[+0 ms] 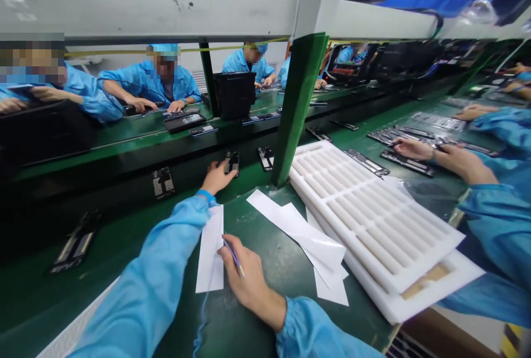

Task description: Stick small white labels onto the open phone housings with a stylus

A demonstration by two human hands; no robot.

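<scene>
My left hand (pixel 219 177) reaches to the belt at the far side of the bench, its fingers closed around the lower end of an opened phone (pixel 233 162). A blue band circles that wrist. My right hand (pixel 245 269) is closed on a slim purple and silver pen-like tool (pixel 234 257); whether it is a pen or tweezers is unclear. Beneath the tool and my left wrist lies a narrow printed paper sheet (pixel 209 269). Another opened phone (pixel 162 182) lies left of my left hand, and one more (pixel 265 157) to its right.
White slotted foam trays (pixel 357 203) are stacked at right, beside loose white paper strips (pixel 298 231). A green post (pixel 296 109) stands ahead. A blue coiled cord (pixel 198 330) runs down the bench. A co-worker's hands (pixel 460 161) work over phones at right; several people sit opposite.
</scene>
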